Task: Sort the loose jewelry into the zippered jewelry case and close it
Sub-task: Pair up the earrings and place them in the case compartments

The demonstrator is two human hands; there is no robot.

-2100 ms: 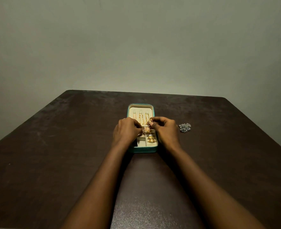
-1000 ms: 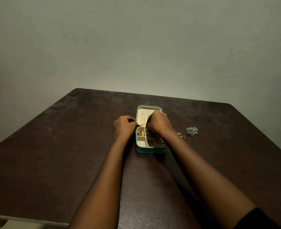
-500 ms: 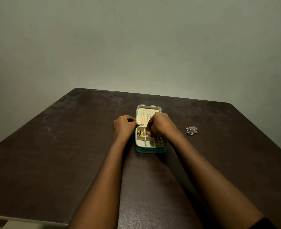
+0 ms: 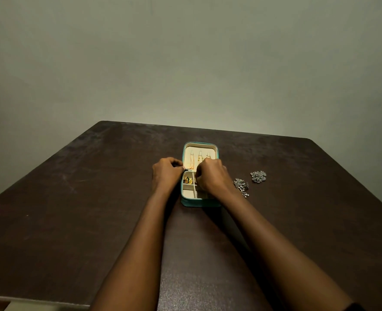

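Open teal jewelry case sits mid-way across the table. The left hand grips its left rim with curled fingers. The right hand curls into the compartments, its grasp hidden. Sorting seems underway; next, probably the silver pieces lying just right.

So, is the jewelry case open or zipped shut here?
Open: the jewelry case has its lid swung back, showing cream lining and hanging gold chains, and the tray compartments are uncovered.
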